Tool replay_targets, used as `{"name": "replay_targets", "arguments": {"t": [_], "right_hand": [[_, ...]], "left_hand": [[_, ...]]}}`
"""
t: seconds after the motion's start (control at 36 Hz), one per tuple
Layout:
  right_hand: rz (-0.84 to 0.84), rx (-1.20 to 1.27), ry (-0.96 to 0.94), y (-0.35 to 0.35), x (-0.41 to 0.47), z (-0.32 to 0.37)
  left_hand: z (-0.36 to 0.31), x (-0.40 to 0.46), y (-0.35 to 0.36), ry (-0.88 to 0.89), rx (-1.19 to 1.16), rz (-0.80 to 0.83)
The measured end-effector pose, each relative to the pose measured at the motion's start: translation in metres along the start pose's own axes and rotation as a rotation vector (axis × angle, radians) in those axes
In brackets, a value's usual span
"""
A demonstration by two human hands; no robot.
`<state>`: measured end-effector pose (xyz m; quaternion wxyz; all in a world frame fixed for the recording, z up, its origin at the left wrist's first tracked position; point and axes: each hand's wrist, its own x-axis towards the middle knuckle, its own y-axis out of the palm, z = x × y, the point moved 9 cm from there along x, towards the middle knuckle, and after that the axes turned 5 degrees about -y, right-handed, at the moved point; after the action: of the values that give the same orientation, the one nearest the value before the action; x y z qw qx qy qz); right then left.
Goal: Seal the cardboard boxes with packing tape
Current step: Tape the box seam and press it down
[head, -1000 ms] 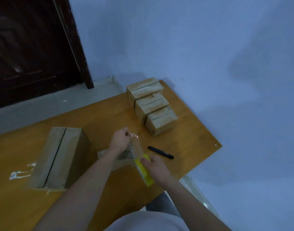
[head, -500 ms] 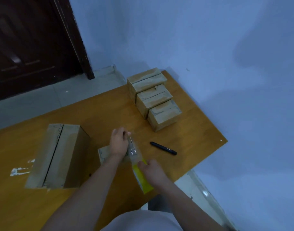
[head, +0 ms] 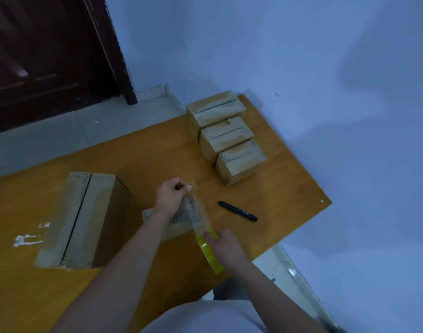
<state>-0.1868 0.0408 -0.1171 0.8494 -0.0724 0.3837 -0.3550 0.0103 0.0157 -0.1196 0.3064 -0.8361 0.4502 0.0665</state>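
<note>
My right hand (head: 226,248) grips a yellow roll of packing tape (head: 209,253) near the table's front edge. A clear strip of tape (head: 199,212) runs from the roll up to my left hand (head: 172,194), which pinches its free end. Under the strip and my left forearm lies a small cardboard box (head: 181,218), partly hidden. A large cardboard box (head: 85,219) with a dark open seam sits to the left. Three small cardboard boxes (head: 226,138) stand in a row at the far right of the table.
A black marker (head: 238,211) lies on the orange wooden table (head: 289,188) right of the hands. White scuffs mark the tabletop at the left. A blue wall runs along the right, and a dark door stands at the back left.
The strip of tape between my hands has grown a little longer, with the roll drawn back toward me. My left hand keeps pinching the free end over the small box.
</note>
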Motion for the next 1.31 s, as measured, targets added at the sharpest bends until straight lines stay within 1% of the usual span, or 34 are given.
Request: {"name": "replay_targets", "arguments": {"t": [0.11, 0.25, 0.58, 0.72, 0.81, 0.94, 1.06, 1.11, 1.19, 1.31], "right_hand": [[0.024, -0.024, 0.008, 0.004, 0.002, -0.003], [0.025, -0.014, 0.042, 0.008, 0.003, -0.008], [0.006, -0.072, 0.013, 0.007, 0.007, -0.006], [-0.001, -0.070, 0.025, 0.006, 0.008, -0.009], [0.026, -0.048, 0.044, 0.011, 0.009, -0.010], [0.042, -0.009, 0.080, 0.019, 0.013, -0.011], [0.046, -0.030, 0.100, 0.018, 0.018, -0.007], [0.059, -0.011, 0.093, 0.018, 0.017, -0.003], [0.027, 0.025, 0.124, 0.015, 0.013, -0.002], [0.040, 0.018, 0.144, 0.015, 0.014, -0.003]], "left_hand": [[0.005, 0.004, 0.001, -0.033, -0.031, 0.015], [0.007, 0.006, 0.003, -0.039, -0.016, 0.048], [0.007, 0.006, 0.000, -0.035, -0.060, 0.023], [0.006, 0.006, 0.000, -0.022, -0.024, 0.023], [0.007, 0.006, 0.001, -0.033, 0.016, 0.014], [0.010, 0.009, 0.006, -0.113, 0.124, 0.051], [0.012, 0.011, 0.010, -0.199, 0.166, 0.136], [0.013, 0.013, 0.012, -0.242, 0.212, 0.176], [0.016, 0.015, 0.013, -0.319, 0.293, 0.231], [0.020, 0.012, 0.014, -0.425, 0.384, 0.301]]}}
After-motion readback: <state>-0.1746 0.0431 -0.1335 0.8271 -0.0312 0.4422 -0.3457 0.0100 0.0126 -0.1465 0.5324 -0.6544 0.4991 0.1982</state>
